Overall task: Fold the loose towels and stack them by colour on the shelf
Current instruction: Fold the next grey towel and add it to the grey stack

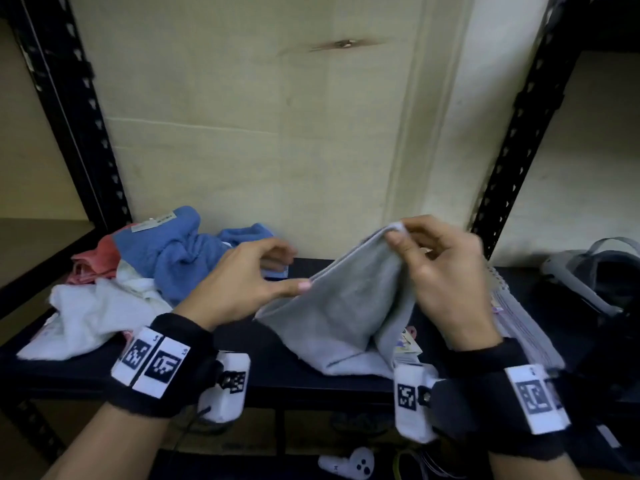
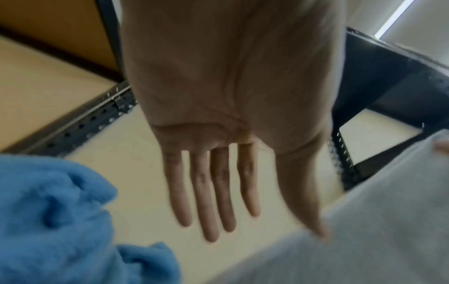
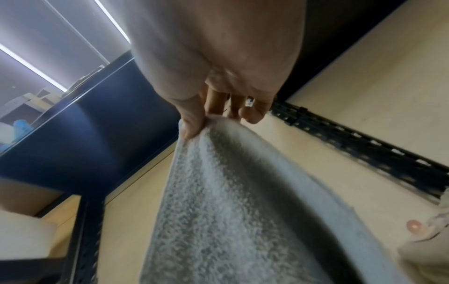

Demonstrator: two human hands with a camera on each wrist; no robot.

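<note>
A grey towel (image 1: 349,306) hangs over the black shelf (image 1: 277,375), its lower end resting on the shelf. My right hand (image 1: 398,233) pinches the towel's top corner between thumb and fingers, which the right wrist view shows as the right hand (image 3: 218,119) holding the grey towel (image 3: 230,192). My left hand (image 1: 292,271) is open, with its thumb tip against the towel's left edge. In the left wrist view its fingers (image 2: 216,192) are straight and hold nothing, beside the grey towel (image 2: 364,240). A loose pile at the left holds a blue towel (image 1: 180,258), a white towel (image 1: 93,313) and a pink towel (image 1: 100,258).
A folded pale stack (image 1: 519,317) lies at the right of the shelf, partly behind my right hand. A dark bag-like object (image 1: 595,282) sits further right. Black uprights (image 1: 69,109) (image 1: 526,116) frame the bay. A white controller (image 1: 349,464) lies below the shelf.
</note>
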